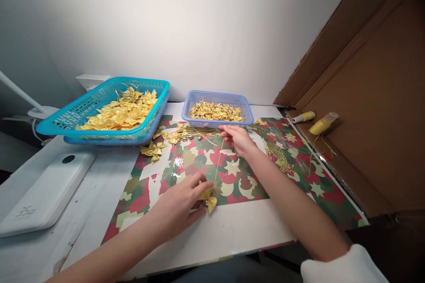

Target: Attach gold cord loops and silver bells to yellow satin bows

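My left hand (186,194) is low over the front of the patterned sheet, its fingers closed on a yellow ribbon bow (211,204). A small shiny piece shows at the middle of the bow; the fingers partly cover it. From the bow a thin gold cord (218,161) runs up, taut, to my right hand (237,139). The right thumb and fingertips pinch the upper end of that cord, just in front of the lavender basket (217,122). Loose yellow bows (154,151) lie to the left, near several gold cords (207,131) and small shiny metallic pieces (199,138).
A turquoise basket (146,130) heaped with yellow bows stands at back left; the lavender one holds bows with cords. A white power bank (49,190) lies left. Yellow thread spools (320,124) rest on cardboard (365,119) at right, beside a tangle of gold cord (280,159).
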Demonstrator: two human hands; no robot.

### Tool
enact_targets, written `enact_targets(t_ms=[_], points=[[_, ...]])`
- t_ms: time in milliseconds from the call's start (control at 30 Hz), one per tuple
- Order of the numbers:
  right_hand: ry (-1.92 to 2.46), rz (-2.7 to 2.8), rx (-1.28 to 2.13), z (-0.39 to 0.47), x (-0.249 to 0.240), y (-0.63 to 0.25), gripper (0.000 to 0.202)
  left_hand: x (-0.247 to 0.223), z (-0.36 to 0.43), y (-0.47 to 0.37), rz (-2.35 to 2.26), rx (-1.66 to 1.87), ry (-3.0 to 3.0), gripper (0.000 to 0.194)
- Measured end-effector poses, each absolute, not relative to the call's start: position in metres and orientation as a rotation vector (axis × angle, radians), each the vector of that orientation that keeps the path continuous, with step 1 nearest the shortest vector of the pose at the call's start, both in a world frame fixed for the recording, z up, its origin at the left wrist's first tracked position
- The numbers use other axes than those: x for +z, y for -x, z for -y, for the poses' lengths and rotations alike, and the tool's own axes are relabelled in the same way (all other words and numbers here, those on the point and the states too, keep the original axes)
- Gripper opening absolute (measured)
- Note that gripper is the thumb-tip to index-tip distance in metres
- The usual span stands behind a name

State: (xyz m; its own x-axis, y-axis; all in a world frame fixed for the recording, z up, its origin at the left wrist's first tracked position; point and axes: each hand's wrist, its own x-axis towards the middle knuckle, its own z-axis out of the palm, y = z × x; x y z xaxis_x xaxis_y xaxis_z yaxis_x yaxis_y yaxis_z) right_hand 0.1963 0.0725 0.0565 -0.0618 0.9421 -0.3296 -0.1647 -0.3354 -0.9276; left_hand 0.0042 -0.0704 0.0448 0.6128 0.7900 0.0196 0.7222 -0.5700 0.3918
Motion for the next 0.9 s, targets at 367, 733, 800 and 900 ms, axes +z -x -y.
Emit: enact_targets(t_ms=[367, 733, 800, 900], points=[[1.265, 1.094, 1.548, -0.080, 0.075, -0.181, 0.016, 0.030, 0.093, -0.026, -1.214, 0.414, -2.635, 0.034], [1.322, 1.201, 1.444, -0.095, 0.076, -0.171, 0.016, 0.013, 0.093, -0.033, -1.347, 0.521, -2.776, 0.027], [1.362, 1.236, 1.429, -0.094, 0.071, -0.170, 0.017, 0.012, 0.093, -0.033, -1.337, 0.552, -2.766, 0.028], [1.456, 1.321, 1.412, -0.091, 0.063, -0.172, 0.017, 0.014, 0.096, -0.036, -1.321, 0.543, -2.720, 0.024]])
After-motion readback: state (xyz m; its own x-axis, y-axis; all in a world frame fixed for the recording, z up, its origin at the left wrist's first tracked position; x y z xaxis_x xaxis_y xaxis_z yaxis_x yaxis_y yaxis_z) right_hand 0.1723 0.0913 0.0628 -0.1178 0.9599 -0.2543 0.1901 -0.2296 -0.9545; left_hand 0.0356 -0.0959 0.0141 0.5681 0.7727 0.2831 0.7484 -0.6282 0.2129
